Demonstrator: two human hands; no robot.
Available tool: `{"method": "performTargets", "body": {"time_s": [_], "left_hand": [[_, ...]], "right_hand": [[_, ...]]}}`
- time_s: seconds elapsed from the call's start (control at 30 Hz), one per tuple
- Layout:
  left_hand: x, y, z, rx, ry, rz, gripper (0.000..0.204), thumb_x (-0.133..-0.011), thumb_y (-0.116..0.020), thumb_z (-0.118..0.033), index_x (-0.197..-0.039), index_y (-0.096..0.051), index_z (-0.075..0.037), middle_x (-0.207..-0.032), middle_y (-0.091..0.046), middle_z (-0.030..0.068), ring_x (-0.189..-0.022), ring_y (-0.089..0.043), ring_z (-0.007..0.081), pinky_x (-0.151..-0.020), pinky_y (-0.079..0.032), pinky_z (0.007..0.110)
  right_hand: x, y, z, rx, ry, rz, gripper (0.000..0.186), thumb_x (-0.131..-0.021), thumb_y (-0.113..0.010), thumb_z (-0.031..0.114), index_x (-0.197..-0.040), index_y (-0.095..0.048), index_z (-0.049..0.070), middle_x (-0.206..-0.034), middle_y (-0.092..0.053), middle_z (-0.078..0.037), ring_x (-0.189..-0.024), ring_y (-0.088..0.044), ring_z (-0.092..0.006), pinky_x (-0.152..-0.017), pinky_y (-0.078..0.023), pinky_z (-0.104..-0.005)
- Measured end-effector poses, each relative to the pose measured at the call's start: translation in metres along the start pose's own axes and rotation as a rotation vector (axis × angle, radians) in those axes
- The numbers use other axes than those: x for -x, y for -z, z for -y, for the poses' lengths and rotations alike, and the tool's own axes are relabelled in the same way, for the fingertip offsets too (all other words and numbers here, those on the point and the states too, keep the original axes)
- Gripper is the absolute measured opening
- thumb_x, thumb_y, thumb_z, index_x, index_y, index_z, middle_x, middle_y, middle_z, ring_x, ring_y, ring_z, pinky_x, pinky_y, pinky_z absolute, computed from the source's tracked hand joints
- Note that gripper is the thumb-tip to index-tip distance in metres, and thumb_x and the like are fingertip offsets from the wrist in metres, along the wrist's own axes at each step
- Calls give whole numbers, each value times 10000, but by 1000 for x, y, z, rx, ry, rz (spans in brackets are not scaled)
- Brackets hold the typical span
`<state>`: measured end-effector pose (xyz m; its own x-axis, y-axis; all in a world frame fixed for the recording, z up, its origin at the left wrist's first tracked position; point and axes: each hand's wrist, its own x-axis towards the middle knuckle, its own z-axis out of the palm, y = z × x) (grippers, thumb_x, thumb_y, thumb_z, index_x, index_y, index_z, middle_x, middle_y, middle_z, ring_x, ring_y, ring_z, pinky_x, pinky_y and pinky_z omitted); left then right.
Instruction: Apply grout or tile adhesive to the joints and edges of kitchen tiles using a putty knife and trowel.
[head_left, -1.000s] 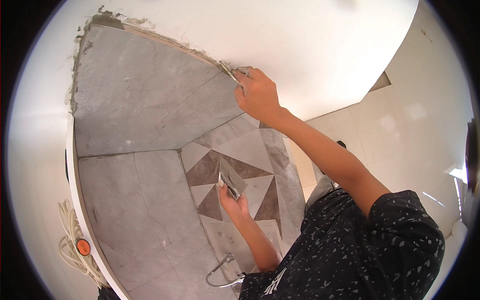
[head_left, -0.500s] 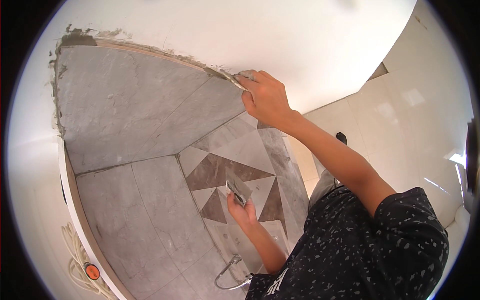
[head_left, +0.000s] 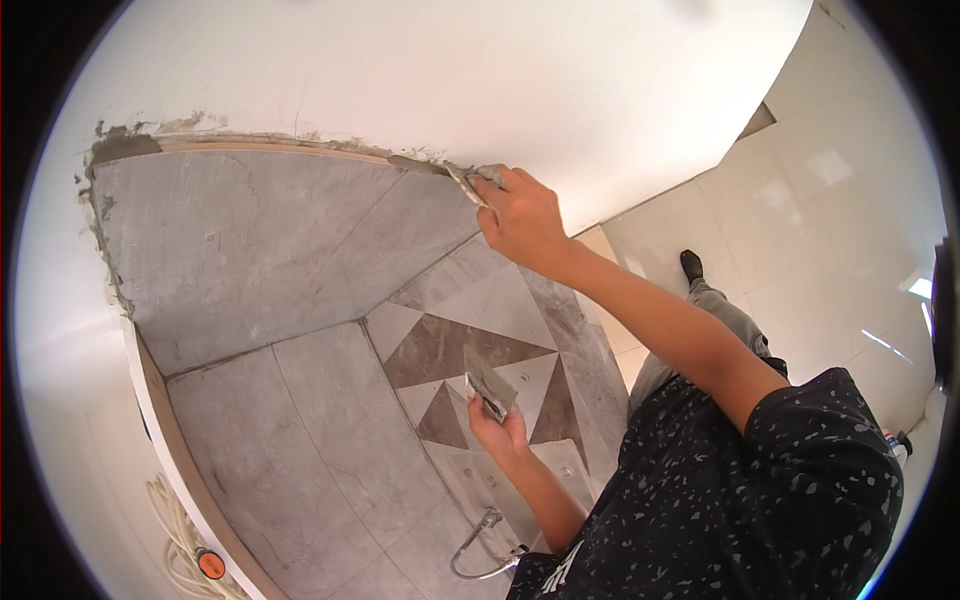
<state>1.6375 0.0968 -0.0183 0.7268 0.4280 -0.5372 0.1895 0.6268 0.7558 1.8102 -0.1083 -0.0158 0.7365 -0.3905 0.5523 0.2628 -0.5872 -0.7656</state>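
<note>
My right hand (head_left: 527, 218) is closed on a putty knife (head_left: 465, 185), whose blade touches the top edge of the grey wall tiles (head_left: 250, 230). Wet grey mortar (head_left: 418, 164) lies along that edge, just left of the blade. Lower down, my left hand (head_left: 497, 430) grips a flat scraper (head_left: 490, 385) with a roughly rectangular grey blade held out over the floor. Its handle is mostly hidden by my fingers. A thin tan strip (head_left: 270, 147) of bare edge runs along the tile top, with more mortar (head_left: 125, 145) smeared at the far left corner.
White wall (head_left: 450, 70) rises above the tiles. Below is a patterned tile floor (head_left: 460, 350). A metal shower hose (head_left: 468, 555) hangs near my left forearm. A white-edged ledge (head_left: 165, 430) stands left, with coiled pale cable (head_left: 180, 540) and an orange round object (head_left: 210, 563) beyond.
The view has shifted slightly. My right hand has moved the putty knife a little to the right along the tile edge, and its blade is tilted more steeply. The left hand still holds its scraper.
</note>
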Motion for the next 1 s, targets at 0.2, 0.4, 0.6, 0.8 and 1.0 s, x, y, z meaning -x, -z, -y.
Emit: {"method": "performTargets", "body": {"time_s": [0.2,0.4,0.6,0.8,1.0], "left_hand": [[7,-8,3,-22,28,-41,179,-846,-460,-118,-961,-542,-9,-861,-618,67,-706,-613,132,-540,-517,236],[12,-11,3,-69,14,-80,163,-843,-461,-111,-941,-538,-6,-851,-616,73,-691,-616,144,-521,-519,248],[9,-2,3,-111,26,-50,164,-852,-460,-119,-937,-538,-3,-818,-612,60,-662,-603,141,-519,-511,240],[13,-18,7,-137,21,-91,161,-851,-455,-123,-925,-536,-5,-803,-612,66,-638,-592,136,-492,-496,238],[15,-24,6,-179,20,-121,162,-850,-459,-126,-928,-538,-8,-791,-609,61,-616,-579,134,-473,-475,227]], "right_hand": [[4,-7,-4,73,-5,-42,347,-615,-600,30,-959,-634,9,-888,-578,-101,-708,-543,-206,-537,-479,-320],[21,0,-32,6,-39,45,340,-609,-613,31,-948,-641,25,-907,-581,-91,-723,-539,-202,-545,-487,-312],[29,-19,-25,-30,-46,-50,335,-600,-612,6,-932,-649,22,-891,-586,-84,-727,-542,-200,-549,-485,-298],[31,-17,-37,-47,-55,-55,346,-588,-629,23,-933,-645,30,-959,-574,-69,-759,-548,-203,-544,-492,-299],[35,-18,-36,-19,-89,53,368,-577,-632,17,-943,-644,42,-977,-578,-54,-740,-542,-190,-527,-481,-275]]}}
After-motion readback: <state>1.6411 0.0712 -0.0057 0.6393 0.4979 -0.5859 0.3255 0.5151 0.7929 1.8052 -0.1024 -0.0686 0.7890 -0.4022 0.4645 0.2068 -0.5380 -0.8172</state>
